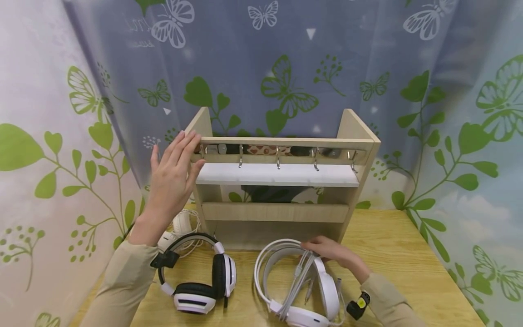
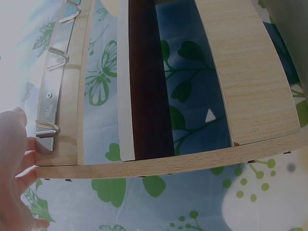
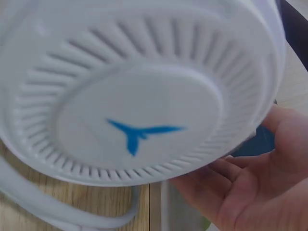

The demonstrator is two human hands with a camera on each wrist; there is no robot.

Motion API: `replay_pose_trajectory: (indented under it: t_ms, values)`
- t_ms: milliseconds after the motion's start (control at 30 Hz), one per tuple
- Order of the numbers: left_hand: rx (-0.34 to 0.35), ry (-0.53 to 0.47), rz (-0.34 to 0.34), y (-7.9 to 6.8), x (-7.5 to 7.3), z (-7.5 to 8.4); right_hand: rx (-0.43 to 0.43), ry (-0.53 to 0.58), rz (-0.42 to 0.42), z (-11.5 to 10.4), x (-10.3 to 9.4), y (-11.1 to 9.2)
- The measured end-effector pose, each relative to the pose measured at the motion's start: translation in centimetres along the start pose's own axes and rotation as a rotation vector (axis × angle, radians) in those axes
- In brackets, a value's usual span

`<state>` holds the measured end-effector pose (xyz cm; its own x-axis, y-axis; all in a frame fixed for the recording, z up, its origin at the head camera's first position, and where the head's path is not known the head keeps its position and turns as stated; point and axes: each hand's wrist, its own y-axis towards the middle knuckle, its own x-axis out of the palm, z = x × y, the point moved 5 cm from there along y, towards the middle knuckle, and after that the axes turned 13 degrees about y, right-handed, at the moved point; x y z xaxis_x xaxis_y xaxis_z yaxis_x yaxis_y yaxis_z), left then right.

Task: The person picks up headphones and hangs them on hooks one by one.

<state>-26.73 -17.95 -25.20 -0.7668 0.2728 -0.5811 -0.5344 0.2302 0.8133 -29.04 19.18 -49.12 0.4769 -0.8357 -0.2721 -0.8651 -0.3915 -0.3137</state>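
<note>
While the left hand [image 1: 169, 175] lies on the upper left corner of a pale wooden rack [image 1: 275, 212], its fingers straight and its thumb spread apart from them, the right hand [image 1: 331, 250] grips the headband of a white headset [image 1: 328, 290], thumb above and fingers tucked beneath. That headset is on the wood-grain table [image 1: 392, 250], in front of the rack and right of its middle, with a bundled pale cable [image 1: 299, 272] crossing its band. On its ear cup [image 3: 139, 101], seen by the right wrist, a blue 3-pronged mark sits within a ring of ridges. Just left of it, and apart from it, a black-and-white headset [image 1: 230, 274] lies with both cups toward the near edge. Behind that, beside the rack's left foot, is a white corded item [image 1: 181, 223], partly hidden by the left arm. Across the rack's top board runs a shiny metal strip [image 2: 50, 96] bearing 5 hooks [image 1: 278, 159], above a white shelf [image 1: 275, 174]. A curtain [image 1: 229, 45] with butterflies and green leaves hangs behind.
</note>
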Motion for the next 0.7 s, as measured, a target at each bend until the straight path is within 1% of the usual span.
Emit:
replay_pose_trajectory:
  t_ms: [133,233,500,633,700]
  values:
    - [-0.001,0.0,-0.007,0.0,0.1,0.0,0.012,-0.012,0.004,-0.2,-0.3,-0.3]
    - [-0.001,0.0,-0.007,0.0,0.1,0.0,0.002,-0.033,0.009,-0.3,-0.4,-0.5]
    - [-0.001,0.0,0.003,0.0,0.2,0.0,-0.056,-0.028,-0.061,-0.9,-0.8,-1.0]
    - [-0.004,-0.001,0.005,0.0,0.1,0.0,-0.066,0.007,-0.096,-0.9,-0.7,-1.3]
    - [-0.004,-0.001,0.006,0.0,0.1,0.0,-0.086,0.022,-0.103,-1.0,-0.6,-1.6]
